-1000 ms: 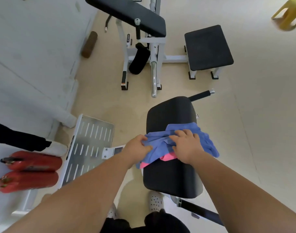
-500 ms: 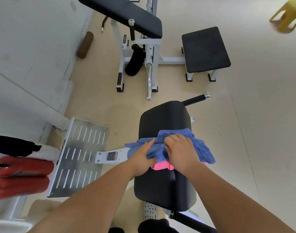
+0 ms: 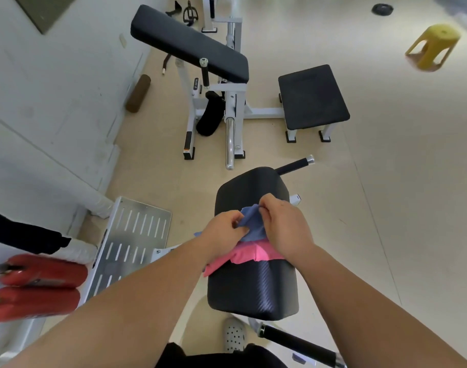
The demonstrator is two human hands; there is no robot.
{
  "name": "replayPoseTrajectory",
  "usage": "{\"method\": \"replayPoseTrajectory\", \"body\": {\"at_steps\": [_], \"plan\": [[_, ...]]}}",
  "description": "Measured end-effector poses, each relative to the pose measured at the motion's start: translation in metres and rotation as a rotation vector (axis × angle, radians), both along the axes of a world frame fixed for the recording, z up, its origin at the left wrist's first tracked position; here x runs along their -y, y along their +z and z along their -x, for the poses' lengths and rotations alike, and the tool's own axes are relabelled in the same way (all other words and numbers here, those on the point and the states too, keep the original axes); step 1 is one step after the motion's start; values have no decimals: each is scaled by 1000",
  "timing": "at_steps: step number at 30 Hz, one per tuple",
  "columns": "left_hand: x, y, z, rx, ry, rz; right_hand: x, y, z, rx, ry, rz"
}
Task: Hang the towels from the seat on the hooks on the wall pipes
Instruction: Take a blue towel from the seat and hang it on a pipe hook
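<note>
A black padded seat [image 3: 253, 288] stands right below me. A blue towel [image 3: 252, 224] is bunched up above it, pinched between both hands. My left hand [image 3: 221, 232] grips its left side and my right hand [image 3: 282, 224] pinches its top edge. Under the blue towel a pink towel [image 3: 249, 254] lies across the seat, partly hidden by my forearms. No hooks or wall pipes with hooks show in this view.
A perforated metal footplate [image 3: 131, 243] lies left of the seat, with two red fire extinguishers [image 3: 38, 285] beyond it by the white wall [image 3: 54, 88]. Ahead stand a white-framed bench machine [image 3: 200, 62] and a black square pad [image 3: 312, 96]. A yellow stool [image 3: 434, 46] is far right.
Both hands have gathered the blue towel and lifted it off the pile, uncovering the pink towel beneath. The camera view has tilted up slightly.
</note>
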State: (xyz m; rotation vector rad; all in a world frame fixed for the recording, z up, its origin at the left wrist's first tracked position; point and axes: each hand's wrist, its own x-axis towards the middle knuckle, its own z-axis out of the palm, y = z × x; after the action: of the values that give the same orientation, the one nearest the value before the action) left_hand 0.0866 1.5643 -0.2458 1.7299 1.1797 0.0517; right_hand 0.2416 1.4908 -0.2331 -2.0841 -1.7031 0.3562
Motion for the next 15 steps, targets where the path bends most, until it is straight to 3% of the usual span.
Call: {"method": "replayPoseTrajectory", "body": {"at_steps": [4,8,15], "plan": [[4,2,23,-48,39,-23,4,15,0,-73,-26,-92],[-1,26,40,145,272,-34,12,38,10,-82,-8,-162],[-4,122,58,368,330,-309,4,87,43,-279,14,-238]]}}
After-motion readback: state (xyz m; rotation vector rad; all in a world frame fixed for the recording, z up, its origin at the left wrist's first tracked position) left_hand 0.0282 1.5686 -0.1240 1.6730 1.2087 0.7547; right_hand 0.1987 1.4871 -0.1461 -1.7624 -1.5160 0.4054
